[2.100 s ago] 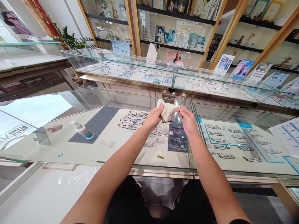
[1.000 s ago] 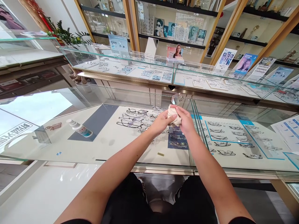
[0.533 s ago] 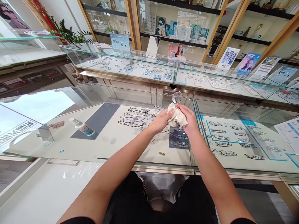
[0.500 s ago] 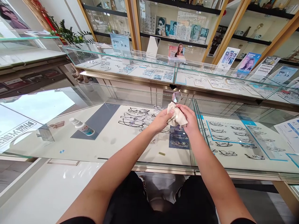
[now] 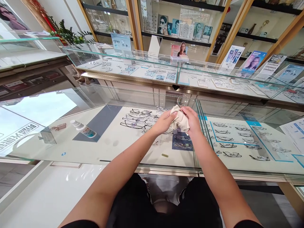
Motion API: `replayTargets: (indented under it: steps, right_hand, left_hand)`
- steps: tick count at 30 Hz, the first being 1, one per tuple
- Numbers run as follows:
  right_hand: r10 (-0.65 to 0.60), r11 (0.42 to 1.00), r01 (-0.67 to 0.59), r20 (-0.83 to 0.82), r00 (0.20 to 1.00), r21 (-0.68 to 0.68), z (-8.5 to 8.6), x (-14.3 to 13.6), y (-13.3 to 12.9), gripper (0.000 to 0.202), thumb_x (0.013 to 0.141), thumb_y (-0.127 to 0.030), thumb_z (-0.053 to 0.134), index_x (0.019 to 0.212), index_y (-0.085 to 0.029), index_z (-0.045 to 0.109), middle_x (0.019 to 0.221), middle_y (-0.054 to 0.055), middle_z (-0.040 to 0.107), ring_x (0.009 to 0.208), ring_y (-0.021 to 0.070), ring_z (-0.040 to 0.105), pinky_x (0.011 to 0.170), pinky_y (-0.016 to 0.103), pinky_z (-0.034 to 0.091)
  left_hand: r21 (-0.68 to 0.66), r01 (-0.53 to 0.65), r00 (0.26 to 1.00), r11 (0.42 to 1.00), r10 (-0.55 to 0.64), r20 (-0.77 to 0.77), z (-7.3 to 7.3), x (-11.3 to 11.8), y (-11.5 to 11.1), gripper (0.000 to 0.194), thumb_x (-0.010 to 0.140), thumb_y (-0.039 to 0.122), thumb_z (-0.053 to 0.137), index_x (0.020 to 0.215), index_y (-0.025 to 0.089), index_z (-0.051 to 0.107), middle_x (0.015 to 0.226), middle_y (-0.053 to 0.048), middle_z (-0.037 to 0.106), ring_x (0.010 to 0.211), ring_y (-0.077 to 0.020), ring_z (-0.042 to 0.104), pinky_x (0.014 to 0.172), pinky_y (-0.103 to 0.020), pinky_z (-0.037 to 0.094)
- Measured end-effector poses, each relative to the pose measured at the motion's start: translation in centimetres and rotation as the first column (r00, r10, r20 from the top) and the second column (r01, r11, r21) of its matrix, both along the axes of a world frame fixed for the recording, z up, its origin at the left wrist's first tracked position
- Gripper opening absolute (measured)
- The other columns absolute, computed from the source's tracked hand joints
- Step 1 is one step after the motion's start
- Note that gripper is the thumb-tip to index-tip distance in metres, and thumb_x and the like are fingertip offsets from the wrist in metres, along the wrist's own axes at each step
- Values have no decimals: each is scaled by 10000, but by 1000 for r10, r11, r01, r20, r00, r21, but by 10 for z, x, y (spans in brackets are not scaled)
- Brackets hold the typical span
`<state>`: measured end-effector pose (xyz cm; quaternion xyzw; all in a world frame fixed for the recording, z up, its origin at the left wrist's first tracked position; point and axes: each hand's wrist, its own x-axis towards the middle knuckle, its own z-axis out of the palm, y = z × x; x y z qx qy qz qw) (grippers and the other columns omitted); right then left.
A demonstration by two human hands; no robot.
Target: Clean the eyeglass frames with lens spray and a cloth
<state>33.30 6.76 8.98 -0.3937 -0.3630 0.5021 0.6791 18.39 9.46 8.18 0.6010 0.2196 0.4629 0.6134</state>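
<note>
A pair of thin-rimmed eyeglasses (image 5: pixel 182 101) is held up over the glass counter, one lens showing above my fingers. A crumpled cream cloth (image 5: pixel 181 122) hides the rest of the frame. My left hand (image 5: pixel 165 122) is closed on the cloth, thumb pressed into it around the other lens. My right hand (image 5: pixel 193 122) is closed, its fingertips pinching the eyeglasses near the middle and the cloth bunched against its palm. Beneath the hands, inside the case, several eyeglass frames (image 5: pixel 134 122) lie in rows.
A white spray bottle (image 5: pixel 83 129) lies to the left by a dark grey mat (image 5: pixel 104 118). More eyeglasses (image 5: pixel 231 154) fill the right-hand case. Behind runs another glass display counter (image 5: pixel 133 80) with upright leaflets (image 5: pixel 231 60) on top.
The eyeglasses have dipped slightly and turned, so the visible lens sits lower and more tilted. The cloth has shifted and bunched differently between both hands.
</note>
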Motion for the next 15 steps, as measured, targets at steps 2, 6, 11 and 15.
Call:
replayTargets:
  steps: [2, 6, 11, 15]
  right_hand:
    - [-39, 999, 39, -16, 999, -6, 0, 4, 2, 267, 688, -443, 880, 790, -239, 743, 816, 3, 745, 746, 179, 645, 697, 311, 517]
    - [-41, 999, 41, 31, 999, 2, -2, 4, 4, 285, 725, -473, 870, 813, -240, 731, 818, 0, 742, 741, 180, 653, 690, 313, 510]
    - [34, 999, -34, 5, 999, 20, -2, -6, 0, 313, 715, -490, 900, 846, -248, 750, 839, -5, 742, 738, 163, 641, 699, 305, 518]
    - [47, 998, -47, 16, 999, 42, 0, -5, -2, 293, 728, -475, 903, 842, -250, 754, 845, -2, 738, 756, 167, 643, 718, 306, 531]
  left_hand:
    - [-24, 117, 993, 993, -118, -19, 0, -2, 0, 557, 864, 699, 788, 947, 155, 697, 785, -11, 623, 679, -131, 510, 640, -260, 409]
    - [-46, 154, 987, 987, -156, -41, 3, -1, -4, 575, 773, 582, 918, 1092, 158, 696, 819, -9, 641, 660, -120, 513, 613, -249, 397]
    - [-23, -66, 998, 998, 66, 1, 3, 8, -8, 577, 817, 704, 832, 954, 172, 655, 696, 28, 560, 580, -98, 425, 560, -245, 368]
    - [40, -114, 994, 993, 114, 2, 4, 3, -4, 618, 863, 771, 742, 770, 179, 590, 656, 20, 520, 592, -104, 415, 569, -249, 374]
